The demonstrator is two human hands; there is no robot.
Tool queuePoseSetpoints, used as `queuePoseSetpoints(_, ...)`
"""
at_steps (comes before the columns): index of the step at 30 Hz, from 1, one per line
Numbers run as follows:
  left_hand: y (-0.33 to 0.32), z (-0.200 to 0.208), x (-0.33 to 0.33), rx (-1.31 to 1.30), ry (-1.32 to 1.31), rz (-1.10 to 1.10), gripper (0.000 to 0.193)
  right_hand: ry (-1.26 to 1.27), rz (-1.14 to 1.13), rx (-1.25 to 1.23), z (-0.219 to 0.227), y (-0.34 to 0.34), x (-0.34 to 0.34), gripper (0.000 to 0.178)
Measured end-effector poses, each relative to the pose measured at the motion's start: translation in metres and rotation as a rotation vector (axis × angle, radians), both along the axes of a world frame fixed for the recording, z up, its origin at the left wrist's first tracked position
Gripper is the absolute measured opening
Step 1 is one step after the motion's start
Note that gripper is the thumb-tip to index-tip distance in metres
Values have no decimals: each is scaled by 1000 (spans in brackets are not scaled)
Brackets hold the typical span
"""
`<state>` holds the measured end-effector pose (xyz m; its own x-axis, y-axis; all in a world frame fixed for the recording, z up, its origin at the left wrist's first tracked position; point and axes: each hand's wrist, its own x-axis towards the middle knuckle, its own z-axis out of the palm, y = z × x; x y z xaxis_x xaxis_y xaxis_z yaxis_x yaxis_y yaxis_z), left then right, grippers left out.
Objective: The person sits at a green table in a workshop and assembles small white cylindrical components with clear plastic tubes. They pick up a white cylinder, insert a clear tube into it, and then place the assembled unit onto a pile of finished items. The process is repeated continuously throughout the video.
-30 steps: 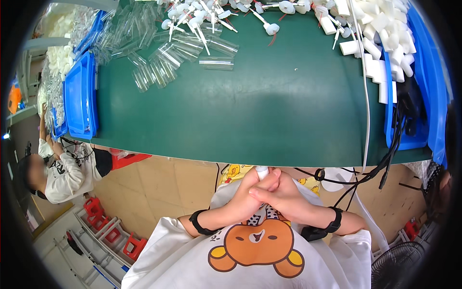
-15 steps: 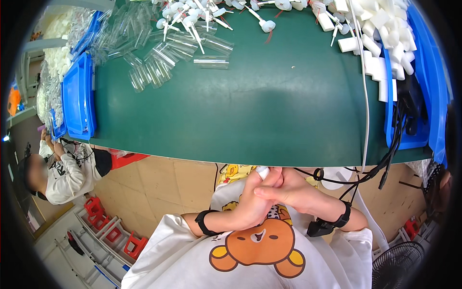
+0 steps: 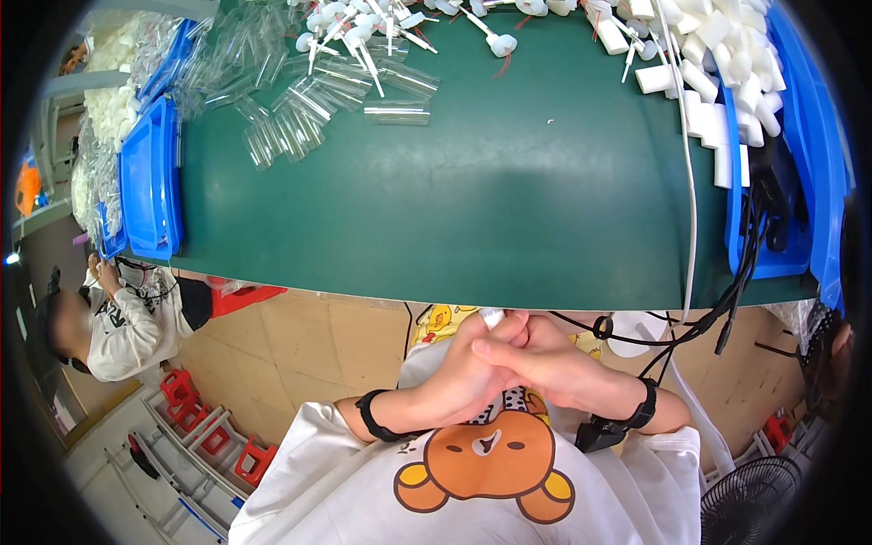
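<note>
The left hand (image 3: 459, 374) and right hand (image 3: 549, 363) are folded together beside the near edge of the green worktop (image 3: 436, 209). Their fingers are curled around a small white piece (image 3: 492, 317), and only its tip pokes out at the top. It looks light and smooth, so it may slip a bit. I cannot tell if it is hard or soft, as the hands hide most of it. Its sides seem a good place to hold. The clear tubes (image 3: 397, 113) are shiny, round and thin, and might crack if squeezed. The white rolls (image 3: 656, 79) look dull and soft, like foam. The white sticks (image 3: 501, 44) have round heads and thin red strings.
</note>
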<state>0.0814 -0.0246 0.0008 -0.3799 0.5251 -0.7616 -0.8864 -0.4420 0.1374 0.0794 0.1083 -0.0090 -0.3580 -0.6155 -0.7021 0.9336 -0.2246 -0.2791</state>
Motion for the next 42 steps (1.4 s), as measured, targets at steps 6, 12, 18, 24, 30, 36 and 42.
queuePoseSetpoints(6,-2,5,-7,-31,2,-55,20,-7,-62,9,-1,-9,6,43)
queuePoseSetpoints(12,-7,-23,10,-118,199,-81,19,243,8,118,-10,-9,11,42)
queuePoseSetpoints(18,-16,-29,10,-82,376,-145,21,400,-35,132,-9,-14,23,38)
queuePoseSetpoints(24,-19,-18,14,-86,470,-178,17,488,54,114,-2,-10,25,37)
queuePoseSetpoints(30,-23,-18,18,-32,368,-116,16,413,-27,163,-10,-7,34,42)
queuePoseSetpoints(36,-30,-15,16,72,281,-156,22,359,-11,98,-17,-6,36,45)
queuePoseSetpoints(42,-27,-26,21,97,345,-122,25,474,-132,177,-12,-18,31,35)
